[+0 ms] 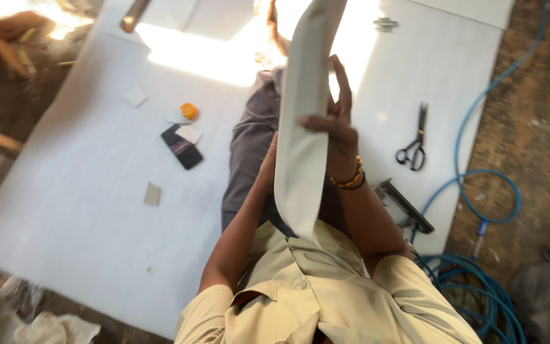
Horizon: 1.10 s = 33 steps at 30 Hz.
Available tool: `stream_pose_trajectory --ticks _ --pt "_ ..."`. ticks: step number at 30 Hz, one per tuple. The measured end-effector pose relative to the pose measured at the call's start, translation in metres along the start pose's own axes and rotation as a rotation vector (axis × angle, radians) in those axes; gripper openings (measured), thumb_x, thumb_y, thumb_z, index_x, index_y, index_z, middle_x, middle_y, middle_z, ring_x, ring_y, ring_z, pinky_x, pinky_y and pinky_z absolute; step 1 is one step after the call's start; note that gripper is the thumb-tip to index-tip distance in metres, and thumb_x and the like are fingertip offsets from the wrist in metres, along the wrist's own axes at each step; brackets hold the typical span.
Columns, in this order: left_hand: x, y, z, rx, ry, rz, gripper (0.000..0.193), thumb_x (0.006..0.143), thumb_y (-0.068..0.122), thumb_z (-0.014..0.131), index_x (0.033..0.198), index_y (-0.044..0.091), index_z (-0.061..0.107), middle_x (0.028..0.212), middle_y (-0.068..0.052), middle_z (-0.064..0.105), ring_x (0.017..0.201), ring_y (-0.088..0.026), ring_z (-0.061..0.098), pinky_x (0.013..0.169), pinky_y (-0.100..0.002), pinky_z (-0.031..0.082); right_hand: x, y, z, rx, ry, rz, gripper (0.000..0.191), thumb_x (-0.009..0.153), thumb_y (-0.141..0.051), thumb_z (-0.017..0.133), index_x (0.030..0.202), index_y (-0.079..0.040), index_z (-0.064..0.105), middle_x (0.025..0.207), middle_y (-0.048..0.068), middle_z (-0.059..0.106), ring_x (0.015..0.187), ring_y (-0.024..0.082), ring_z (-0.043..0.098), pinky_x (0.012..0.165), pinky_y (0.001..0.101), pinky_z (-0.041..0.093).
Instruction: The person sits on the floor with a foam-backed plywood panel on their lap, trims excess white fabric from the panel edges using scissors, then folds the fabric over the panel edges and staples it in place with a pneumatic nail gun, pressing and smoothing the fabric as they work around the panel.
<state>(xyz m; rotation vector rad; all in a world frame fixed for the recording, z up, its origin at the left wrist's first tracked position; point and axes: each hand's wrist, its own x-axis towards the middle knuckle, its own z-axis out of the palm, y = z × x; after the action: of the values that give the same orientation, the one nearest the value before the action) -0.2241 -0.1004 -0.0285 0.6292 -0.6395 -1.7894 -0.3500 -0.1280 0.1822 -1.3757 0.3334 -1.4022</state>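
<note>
**Strip held upright between both hands, seated on white sheet**

While the view looks down past a khaki shirt collar (288,299), both forearms rise toward a long pale strip of sheet material (300,127) held on edge in front of the chest. Right hand (332,124): fingers curled over the strip's edge, thumb side pressing the face, so it is clamped on the strip near mid-length; a beaded bracelet (348,180) sits at the wrist. Left hand (267,167): mostly hidden behind the strip, lying against its back face; whether it grips or only props I cannot tell. The strip runs from near the chest up into the sunlit patch, curving slightly, probably because it is flexible and supported only mid-length.

Beyond the hands, a leg in grey trousers (249,140) stretches over the large white sheet (84,210) spread on the ground, which serves as seat and work surface.

Left of the leg: a dark phone (183,148), small pale offcuts (152,193), an orange cap-like object (188,111). All are near, none touching the hands.

Right of the leg: a black stapler-like tool (405,207) just beside the right elbow, black scissors (414,143) farther out. A blue hose (479,185) loops over the dirt off the sheet's right edge.
</note>
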Motion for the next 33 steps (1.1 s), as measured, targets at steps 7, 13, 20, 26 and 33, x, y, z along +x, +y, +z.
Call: stream_pose_trajectory --ticks 7,13,20,26,33 --pt "0.016 -0.016 -0.004 -0.008 0.183 0.002 0.076 0.105 0.061 0.024 0.156 0.006 0.033 0.147 -0.020 0.050 0.132 -0.031 0.054 0.108 -0.041 0.049 -0.052 0.012 -0.025 0.074 0.049 0.226 0.057 0.080 -0.007 0.075 0.133 -0.024 0.068 0.171 0.017 0.023 0.160 0.033 0.024 0.131 0.0453 0.027" --pt "0.041 0.009 0.001 0.229 0.267 0.290 0.069 0.110 0.052 0.032 0.161 0.006 0.026 0.161 -0.013 0.040 0.145 -0.025 0.043 0.119 -0.036 0.036 -0.088 -0.020 -0.081 -0.091 -0.270 -0.064 0.013 0.099 -0.015 0.071 0.104 -0.005 0.078 0.166 0.023 0.037 0.158 0.041 0.033 0.128 0.0482 0.031" --pt "0.117 0.083 0.000 0.698 0.373 0.667 0.077 0.112 0.061 0.034 0.157 0.000 0.043 0.151 -0.019 0.053 0.141 -0.028 0.051 0.115 -0.039 0.044 -0.170 -0.024 -0.101 -0.461 -0.057 -0.017 0.042 0.072 -0.016 0.098 0.102 -0.004 0.071 0.129 0.019 0.066 0.115 0.024 0.067 0.086 0.0328 0.059" --pt "0.177 0.143 0.016 0.456 0.236 0.535 0.078 0.108 0.063 0.033 0.138 -0.004 0.057 0.125 -0.022 0.066 0.115 -0.025 0.069 0.095 -0.036 0.060 -0.169 0.033 -0.054 -0.219 0.081 -0.030 0.046 0.088 0.001 0.085 0.116 -0.005 0.049 0.129 0.017 0.061 0.121 0.024 0.065 0.096 0.0381 0.061" --pt "0.222 0.153 -0.003 0.327 0.192 0.547 0.075 0.100 0.065 0.033 0.134 0.002 0.055 0.107 -0.010 0.069 0.098 -0.017 0.074 0.086 -0.033 0.065 -0.157 0.095 -0.055 0.151 0.273 0.229 0.047 0.094 -0.002 0.079 0.130 0.001 0.048 0.141 0.018 0.050 0.128 0.024 0.058 0.102 0.0343 0.055"
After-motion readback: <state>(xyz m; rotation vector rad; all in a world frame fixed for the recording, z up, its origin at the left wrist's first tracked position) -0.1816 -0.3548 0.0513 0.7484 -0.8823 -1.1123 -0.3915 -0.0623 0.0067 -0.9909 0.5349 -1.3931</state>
